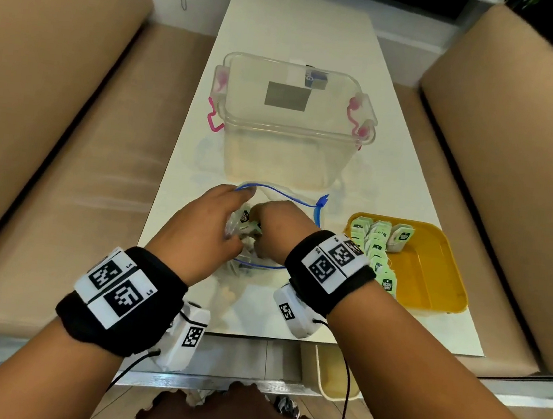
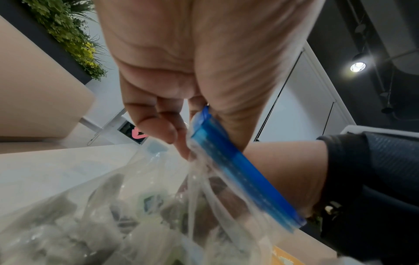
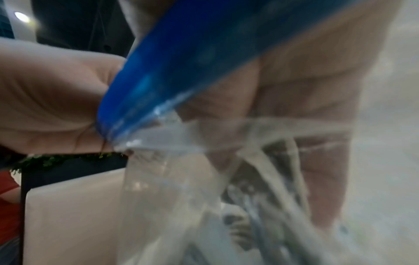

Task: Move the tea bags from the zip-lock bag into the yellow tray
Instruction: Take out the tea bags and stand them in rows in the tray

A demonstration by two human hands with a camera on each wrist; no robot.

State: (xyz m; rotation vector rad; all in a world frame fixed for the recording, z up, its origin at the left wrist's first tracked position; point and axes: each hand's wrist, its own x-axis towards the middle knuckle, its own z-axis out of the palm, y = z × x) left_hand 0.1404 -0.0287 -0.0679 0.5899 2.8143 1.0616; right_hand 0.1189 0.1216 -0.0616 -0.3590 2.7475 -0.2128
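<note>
The clear zip-lock bag (image 1: 290, 200) with a blue zip strip (image 2: 238, 170) lies open on the white table in front of me. My left hand (image 1: 204, 225) pinches the strip between thumb and fingers (image 2: 179, 143) and holds the mouth up. My right hand (image 1: 277, 223) reaches into the bag; its fingers (image 3: 317, 125) show blurred through the plastic above the tea bags (image 2: 149, 202), and their hold is unclear. The yellow tray (image 1: 434, 261) sits to the right with several green-and-white tea bags (image 1: 375, 241) stacked along its left side.
A clear plastic box (image 1: 288, 124) with pink latches stands just behind the bag. Beige sofa seats (image 1: 51, 149) flank the narrow table (image 1: 288, 31) on both sides. A small cream bin (image 1: 335, 374) stands under the table's near edge.
</note>
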